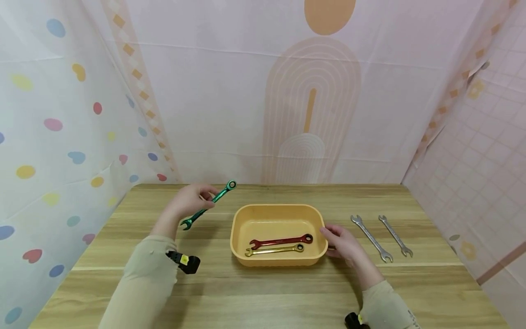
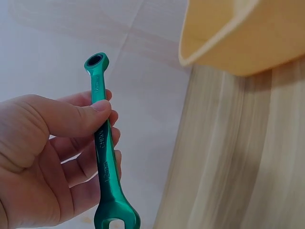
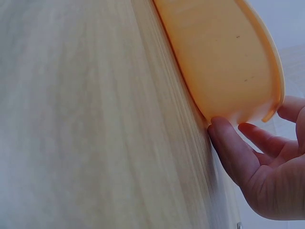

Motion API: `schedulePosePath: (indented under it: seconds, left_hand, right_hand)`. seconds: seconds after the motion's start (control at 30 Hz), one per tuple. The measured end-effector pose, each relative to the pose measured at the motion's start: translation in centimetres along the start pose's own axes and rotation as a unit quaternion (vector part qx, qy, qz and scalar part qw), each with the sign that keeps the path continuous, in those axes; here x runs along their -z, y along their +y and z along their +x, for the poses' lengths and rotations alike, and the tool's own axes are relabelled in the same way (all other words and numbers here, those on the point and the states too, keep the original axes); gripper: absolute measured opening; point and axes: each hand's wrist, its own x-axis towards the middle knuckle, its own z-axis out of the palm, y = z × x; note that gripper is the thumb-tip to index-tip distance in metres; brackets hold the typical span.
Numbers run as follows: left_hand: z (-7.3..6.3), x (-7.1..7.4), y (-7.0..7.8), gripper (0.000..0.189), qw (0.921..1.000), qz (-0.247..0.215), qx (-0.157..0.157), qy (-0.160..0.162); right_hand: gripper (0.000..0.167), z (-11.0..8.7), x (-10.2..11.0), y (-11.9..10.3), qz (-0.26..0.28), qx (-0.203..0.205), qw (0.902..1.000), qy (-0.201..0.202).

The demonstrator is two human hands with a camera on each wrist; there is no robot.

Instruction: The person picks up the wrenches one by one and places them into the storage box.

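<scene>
My left hand (image 1: pixel 193 200) pinches a green combination wrench (image 2: pixel 106 143) between thumb and fingers. It holds the wrench aslant above the table, left of a yellow plastic box (image 1: pixel 278 262), with the ring end up and the open end down. Inside the box, a red wrench (image 1: pixel 281 241) and a gold wrench (image 1: pixel 274 250) lie side by side near the front wall. At the right end of the box, my right hand (image 1: pixel 343 243) holds its rim, the thumb on top and fingers against the outer wall (image 3: pixel 224 62).
Two silver open-end wrenches lie on the table to the right of my right hand, a larger one (image 1: pixel 371 238) and a smaller one (image 1: pixel 395 235). The wood-grain table (image 1: pixel 255 297) ends at a patterned curtain (image 1: pixel 222 114) behind and on both sides.
</scene>
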Motion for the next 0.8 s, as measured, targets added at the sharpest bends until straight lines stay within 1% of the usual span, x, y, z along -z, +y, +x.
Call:
schedulePosePath:
  seconds: [0.27, 0.47, 0.57, 0.8]
  left_hand:
    - [1.2, -0.8, 2.1, 0.029, 0.9999, -0.006, -0.012, -0.007]
    - [1.9, -1.2, 3.6, 0.029, 0.9994, -0.007, -0.032, -0.013]
    - [2.3, -1.4, 4.3, 0.029, 0.9990, -0.003, -0.041, -0.018]
    - [3.1, -1.9, 5.8, 0.027, 0.9983, 0.008, -0.050, -0.027]
  right_hand:
    - [0.048, 0.0, -0.1, -0.1, 0.001, 0.000, 1.0000, 0.001]
    - [0.048, 0.0, -0.1, -0.1, 0.006, 0.001, 1.0000, -0.001]
    - [0.049, 0.0, -0.2, -0.1, 0.008, 0.002, 1.0000, -0.002]
    - [0.047, 0.1, -0.3, -0.2, 0.008, 0.002, 1.0000, -0.001]
